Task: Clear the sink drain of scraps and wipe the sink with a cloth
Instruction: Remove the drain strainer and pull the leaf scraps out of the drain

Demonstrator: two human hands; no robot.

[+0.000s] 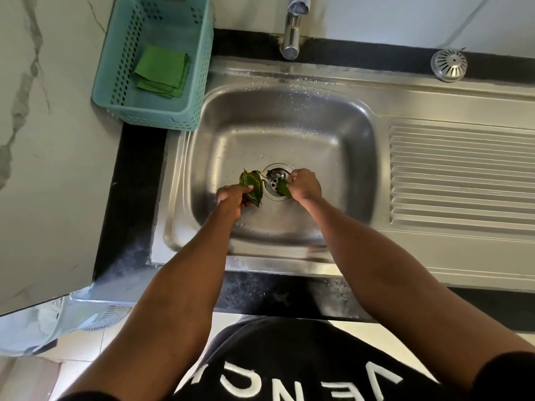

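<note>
A steel sink (289, 117) has a round drain (275, 176) in the middle of its floor. My left hand (233, 196) holds a bunch of green leaf scraps (252, 185) just left of the drain. My right hand (305, 185) pinches another green leaf (283, 188) lying on the drain's right side. A folded green cloth (162, 70) lies inside a teal plastic basket (115, 82) at the sink's back left corner.
A chrome tap (292, 33) stands behind the basin. A domed metal strainer cover (448, 65) sits on the black counter at the back right. The ribbed draining board (460, 175) is to the right. A marble-patterned wall (43, 140) is on the left.
</note>
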